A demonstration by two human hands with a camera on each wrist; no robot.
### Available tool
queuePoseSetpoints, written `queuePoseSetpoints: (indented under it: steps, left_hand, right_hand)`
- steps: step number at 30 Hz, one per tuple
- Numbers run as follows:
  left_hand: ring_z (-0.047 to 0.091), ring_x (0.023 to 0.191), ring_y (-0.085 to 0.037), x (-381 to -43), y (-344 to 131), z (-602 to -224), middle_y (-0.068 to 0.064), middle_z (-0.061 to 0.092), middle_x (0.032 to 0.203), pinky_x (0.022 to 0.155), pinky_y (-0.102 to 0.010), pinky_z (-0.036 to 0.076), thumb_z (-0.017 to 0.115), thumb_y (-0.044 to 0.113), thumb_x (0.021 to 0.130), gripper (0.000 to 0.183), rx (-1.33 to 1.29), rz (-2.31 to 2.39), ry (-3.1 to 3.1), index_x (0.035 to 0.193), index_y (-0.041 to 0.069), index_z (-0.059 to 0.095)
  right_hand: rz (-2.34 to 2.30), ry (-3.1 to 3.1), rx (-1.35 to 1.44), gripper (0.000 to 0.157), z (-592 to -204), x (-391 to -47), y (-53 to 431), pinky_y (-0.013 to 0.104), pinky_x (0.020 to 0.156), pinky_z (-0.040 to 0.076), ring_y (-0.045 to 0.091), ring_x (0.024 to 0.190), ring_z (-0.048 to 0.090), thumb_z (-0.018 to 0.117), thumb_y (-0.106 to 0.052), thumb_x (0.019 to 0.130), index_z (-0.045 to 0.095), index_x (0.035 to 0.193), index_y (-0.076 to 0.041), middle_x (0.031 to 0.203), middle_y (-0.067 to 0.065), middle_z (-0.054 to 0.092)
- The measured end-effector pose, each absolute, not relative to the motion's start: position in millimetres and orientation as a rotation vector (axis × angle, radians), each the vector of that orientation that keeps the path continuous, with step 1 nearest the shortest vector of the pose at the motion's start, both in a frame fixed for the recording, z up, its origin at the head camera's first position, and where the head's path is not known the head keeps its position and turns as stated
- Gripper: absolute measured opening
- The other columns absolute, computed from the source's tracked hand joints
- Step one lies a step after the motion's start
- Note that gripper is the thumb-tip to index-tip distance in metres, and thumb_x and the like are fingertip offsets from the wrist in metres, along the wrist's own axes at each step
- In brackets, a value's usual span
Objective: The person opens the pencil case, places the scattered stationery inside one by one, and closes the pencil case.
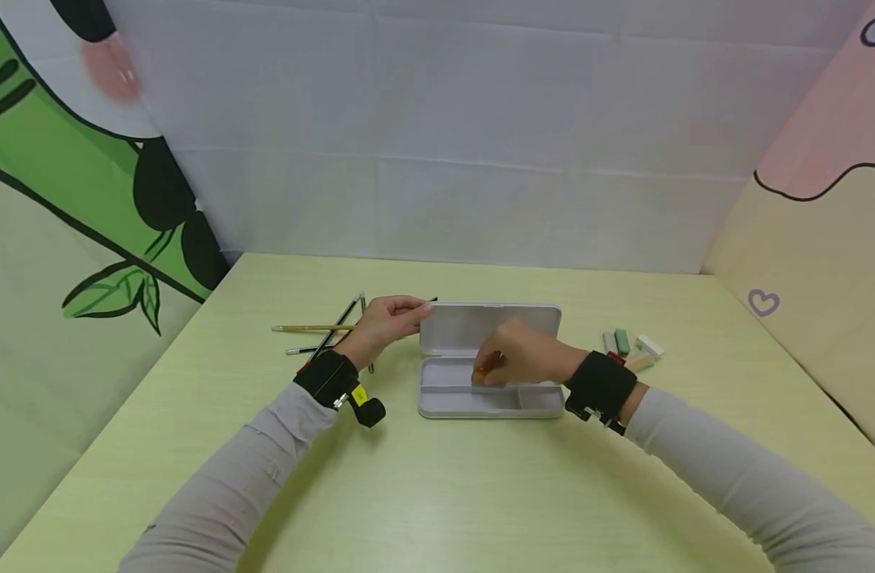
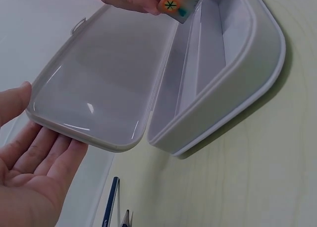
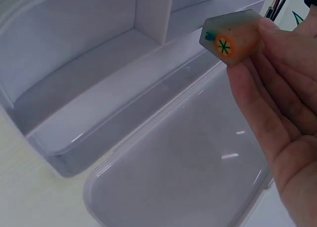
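Observation:
A white pencil case (image 1: 459,413) lies with its lid (image 1: 455,328) swung back; inside are divided compartments. At the lid's left end is my left hand (image 1: 386,322), thumb on one side of the edge and fingers on the other, holding it. My right hand (image 1: 525,354) is above the case's tray and pinches a small block-shaped eraser (image 3: 233,36) between thumb and fingers. The eraser is pale and orange, with an orange-slice pattern on its end. In the left wrist view, the eraser (image 2: 177,5) hangs over the compartments, apart from the case.
Several pencils (image 1: 312,328) lie crossed on the table left of the case, partly hidden by my left hand. Beyond my right wrist sits a small group of erasers, including a green one (image 1: 622,342) and a white one (image 1: 650,345). A fabric backdrop (image 1: 437,207) borders the table's far edge.

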State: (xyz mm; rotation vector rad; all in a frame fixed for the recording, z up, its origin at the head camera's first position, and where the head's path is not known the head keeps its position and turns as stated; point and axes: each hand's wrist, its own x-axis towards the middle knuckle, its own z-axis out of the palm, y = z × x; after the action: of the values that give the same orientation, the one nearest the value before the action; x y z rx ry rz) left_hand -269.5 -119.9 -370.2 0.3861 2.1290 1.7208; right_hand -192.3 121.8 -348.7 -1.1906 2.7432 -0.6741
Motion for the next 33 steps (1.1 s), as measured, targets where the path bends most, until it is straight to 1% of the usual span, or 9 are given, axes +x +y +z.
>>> queuePoseSetpoints:
  steps: [7,13,15,20,24,30,33]
  left_hand:
    - [0.064,0.11,-0.02,-270,-119,-370,-0.018,0.059,0.132,0.104,-0.037,0.05,0.061,0.026,0.095,0.039,0.373,1.724,2.127,0.125,0.0,0.059]
    - [0.066,0.103,-0.016,-267,-119,-366,-0.018,0.06,0.129,0.104,-0.039,0.05,0.061,0.025,0.095,0.04,0.383,1.718,2.141,0.125,0.0,0.059]
    - [0.066,0.102,-0.013,-267,-119,-366,-0.016,0.061,0.128,0.103,-0.038,0.051,0.062,0.025,0.095,0.039,0.385,1.721,2.142,0.125,0.0,0.059]
    - [0.065,0.103,-0.013,-266,-121,-365,-0.015,0.061,0.127,0.101,-0.035,0.052,0.062,0.025,0.095,0.039,0.381,1.73,2.133,0.125,0.0,0.059]
    - [0.065,0.105,-0.014,-265,-123,-364,-0.014,0.061,0.127,0.101,-0.036,0.052,0.062,0.025,0.095,0.039,0.378,1.728,2.132,0.125,0.0,0.059]
    - [0.064,0.11,-0.019,-263,-127,-366,-0.017,0.061,0.129,0.105,-0.041,0.049,0.062,0.026,0.095,0.04,0.388,1.732,2.111,0.125,0.0,0.059]
    - [0.063,0.111,-0.02,-260,-129,-367,-0.017,0.061,0.128,0.105,-0.041,0.049,0.061,0.024,0.095,0.039,0.392,1.729,2.101,0.125,-0.001,0.058]
  right_hand:
    - [-0.661,2.723,-1.222,0.012,-350,-191,110,0.013,0.069,0.055,0.003,0.072,0.066,0.08,-0.008,0.077,0.077,0.089,-0.007,0.082,0.001,0.075]
    - [-0.66,2.688,-1.23,0.01,-348,-189,102,0.013,0.069,0.054,0.002,0.072,0.065,0.079,-0.008,0.078,0.077,0.088,-0.007,0.082,0.001,0.075]
    - [-0.655,2.676,-1.244,0.009,-347,-189,99,0.013,0.069,0.054,0.002,0.072,0.064,0.078,-0.008,0.079,0.077,0.088,-0.008,0.082,0.0,0.075]
    - [-0.643,2.661,-1.255,0.009,-349,-190,90,0.013,0.069,0.053,0.001,0.072,0.063,0.078,-0.009,0.08,0.077,0.089,-0.008,0.082,0.0,0.075]
    - [-0.648,2.663,-1.257,0.009,-350,-190,81,0.013,0.07,0.054,0.002,0.072,0.063,0.077,-0.008,0.08,0.077,0.089,-0.007,0.082,0.001,0.075]
    - [-0.66,2.678,-1.242,0.007,-356,-188,70,0.014,0.07,0.055,0.003,0.072,0.065,0.077,-0.007,0.08,0.077,0.086,-0.008,0.08,-0.001,0.074]
    - [-0.65,2.672,-1.217,0.007,-359,-186,64,0.013,0.071,0.054,0.002,0.072,0.064,0.077,-0.007,0.08,0.077,0.087,-0.008,0.08,-0.001,0.074]
